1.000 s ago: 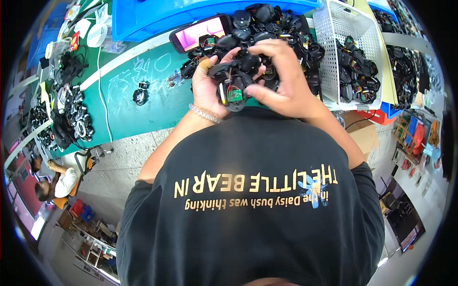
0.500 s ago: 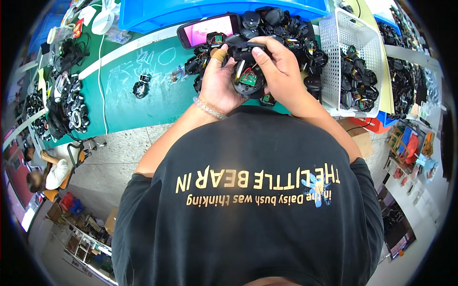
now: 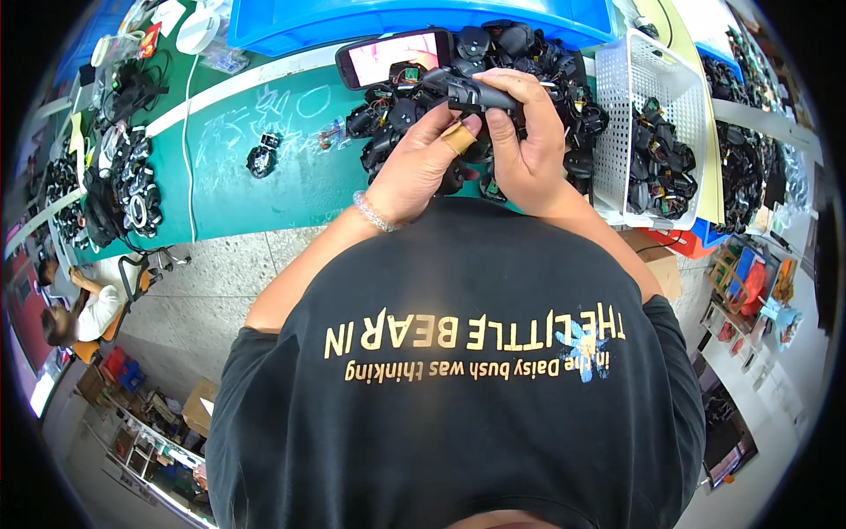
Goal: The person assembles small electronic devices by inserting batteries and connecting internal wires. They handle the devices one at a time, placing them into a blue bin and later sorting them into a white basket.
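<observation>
A black plastic housing [image 3: 483,95] with a smooth curved outer side is held between both hands above a heap of similar parts. My right hand [image 3: 533,141] grips its right end, fingers over the far side and thumb pressed near its lower edge. From the left, my left hand [image 3: 421,159] pinches its near edge; a tan wrap covers one digit and a clear beaded bracelet circles the wrist. Beneath and around them lie several black housings [image 3: 388,132], some showing green circuit boards and thin wires. The housing's underside is hidden by my fingers.
Behind the heap a phone [image 3: 392,60] leans with its screen lit, before a blue bin [image 3: 423,19]. At right stands a white perforated basket [image 3: 614,132] of black parts. One loose black part [image 3: 263,156] lies on the green mat [image 3: 225,207]. A person [image 3: 92,309] sits far left.
The held piece has turned: its green board and wires showed before, and now its smooth outer side does. My left hand has shifted right, its fingers now at the near edge.
</observation>
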A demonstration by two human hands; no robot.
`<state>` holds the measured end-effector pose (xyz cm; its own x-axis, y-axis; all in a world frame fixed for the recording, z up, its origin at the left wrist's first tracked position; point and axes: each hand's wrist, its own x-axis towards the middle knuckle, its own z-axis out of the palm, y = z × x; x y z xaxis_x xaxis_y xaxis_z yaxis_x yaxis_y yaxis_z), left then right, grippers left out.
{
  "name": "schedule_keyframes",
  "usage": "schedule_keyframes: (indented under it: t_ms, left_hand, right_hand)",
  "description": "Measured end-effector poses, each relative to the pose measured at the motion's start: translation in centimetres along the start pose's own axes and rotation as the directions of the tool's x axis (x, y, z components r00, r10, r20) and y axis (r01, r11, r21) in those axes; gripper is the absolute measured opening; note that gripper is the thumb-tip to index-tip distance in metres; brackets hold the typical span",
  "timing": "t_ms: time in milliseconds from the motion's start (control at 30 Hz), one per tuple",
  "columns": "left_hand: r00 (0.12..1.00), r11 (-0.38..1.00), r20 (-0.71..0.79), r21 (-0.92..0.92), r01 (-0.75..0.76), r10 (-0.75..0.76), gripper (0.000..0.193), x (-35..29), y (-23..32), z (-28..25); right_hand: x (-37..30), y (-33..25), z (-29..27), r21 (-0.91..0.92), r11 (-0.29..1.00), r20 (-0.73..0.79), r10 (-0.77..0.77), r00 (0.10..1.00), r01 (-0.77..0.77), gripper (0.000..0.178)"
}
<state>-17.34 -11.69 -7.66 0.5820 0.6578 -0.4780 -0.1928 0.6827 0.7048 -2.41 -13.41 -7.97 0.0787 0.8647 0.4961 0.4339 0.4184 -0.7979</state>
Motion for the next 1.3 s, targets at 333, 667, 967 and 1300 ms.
schedule_keyframes:
  t_ms: [333,667,967,1300]
  left_hand:
    - [0.999,0.999,0.035,0.052,0.001,-0.003,0.036,0.4,-0.6,-1.1]
    - [0.896,0.702,0.444,-0.647,0.299,0.028,0.061,1.1,-0.9,-1.9]
    - [0.862,0.747,0.491,-0.618,0.245,0.123,0.067,1.1,-0.5,-1.7]
    - [0.887,0.790,0.434,-0.595,0.148,0.160,0.076,0.5,0.3,-1.5]
  right_hand:
    - [0.1,0.4,0.6,0.032,0.999,-0.027,0.041,0.999,-0.040,0.022]
    - [3.0,2.1,-4.1,0.946,-0.054,0.308,0.463,0.831,-0.320,0.035]
    - [2.5,2.3,-7.2,0.923,-0.064,0.384,0.217,0.898,-0.379,0.040]
    - [0.7,3.1,-6.2,0.911,-0.187,0.412,0.348,0.842,-0.369,0.036]
